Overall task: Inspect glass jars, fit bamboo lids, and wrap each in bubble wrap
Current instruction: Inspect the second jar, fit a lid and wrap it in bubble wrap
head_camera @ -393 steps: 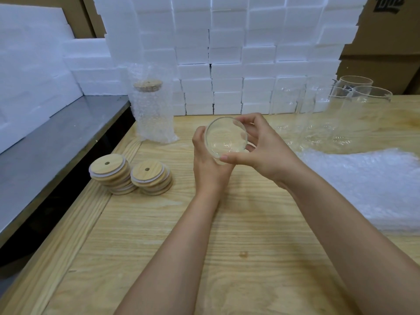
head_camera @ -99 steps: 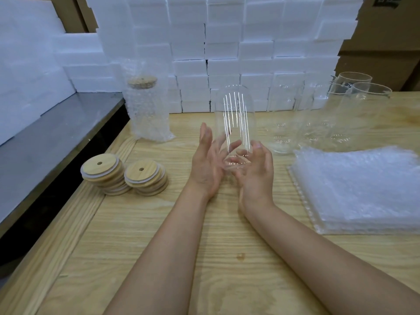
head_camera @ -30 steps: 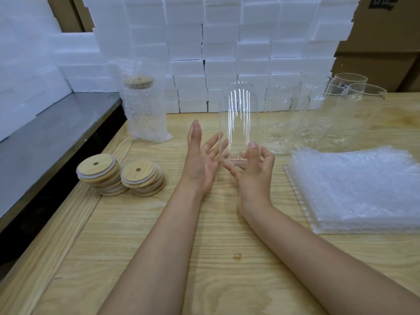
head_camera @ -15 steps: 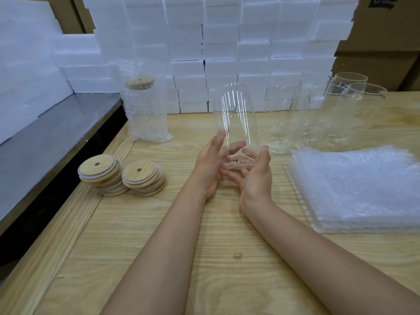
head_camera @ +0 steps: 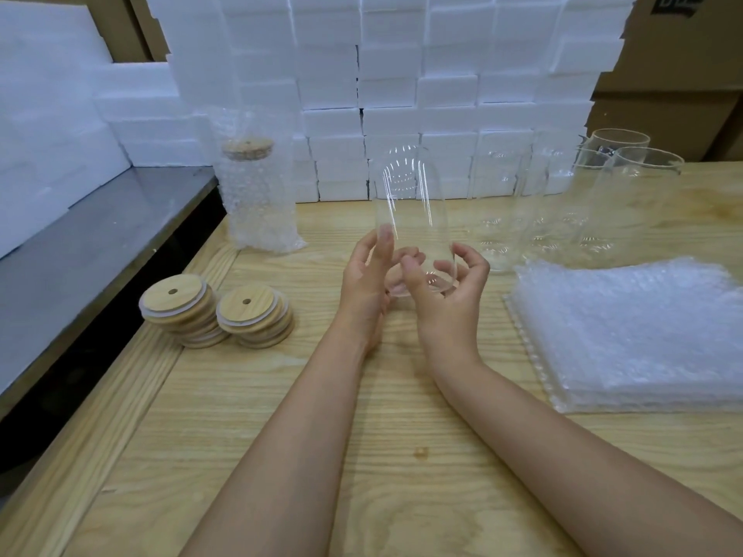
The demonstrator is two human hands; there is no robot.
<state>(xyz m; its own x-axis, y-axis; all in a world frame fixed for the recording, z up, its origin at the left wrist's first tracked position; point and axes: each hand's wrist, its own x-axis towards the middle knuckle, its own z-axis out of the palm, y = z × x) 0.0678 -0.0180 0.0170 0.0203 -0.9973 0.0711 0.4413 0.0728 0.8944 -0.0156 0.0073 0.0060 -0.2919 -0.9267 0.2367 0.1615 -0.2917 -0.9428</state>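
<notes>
A clear glass jar (head_camera: 410, 203) stands upside down between my hands, above the wooden table (head_camera: 362, 436). My left hand (head_camera: 368, 287) touches its left side with fingers nearly straight. My right hand (head_camera: 446, 291) curls its fingers round the jar's lower end. Two stacks of bamboo lids (head_camera: 217, 311) lie to the left. A pile of bubble wrap sheets (head_camera: 635, 335) lies at the right. A lidded jar wrapped in bubble wrap (head_camera: 257, 195) stands at the back left.
Several bare glass jars (head_camera: 583, 195) stand at the back right. White foam blocks (head_camera: 402, 86) are stacked along the back wall. A grey metal shelf (head_camera: 88, 251) runs lower along the table's left edge. Cardboard boxes (head_camera: 683, 74) stand behind at the right.
The jar has stayed upended between my hands while my fingers shifted round its lower end. My left fingers moved from spread away to lying against the glass.
</notes>
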